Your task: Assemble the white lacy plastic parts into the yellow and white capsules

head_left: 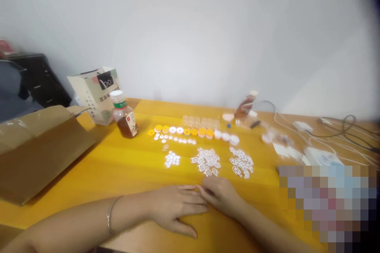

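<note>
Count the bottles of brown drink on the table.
2. One bottle is at the left, by the printed paper bag; the other bottle is at the back right, near the wall. More could be hidden behind the bag.

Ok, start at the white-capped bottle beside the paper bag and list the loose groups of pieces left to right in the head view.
White-capped bottle → small white round pieces → middle cluster → right-hand cluster.

The tabletop (127,162) leaves a lane between brown bag (56,158) and white discs (172,159). A bottle (125,121) blocks its far end.
</note>
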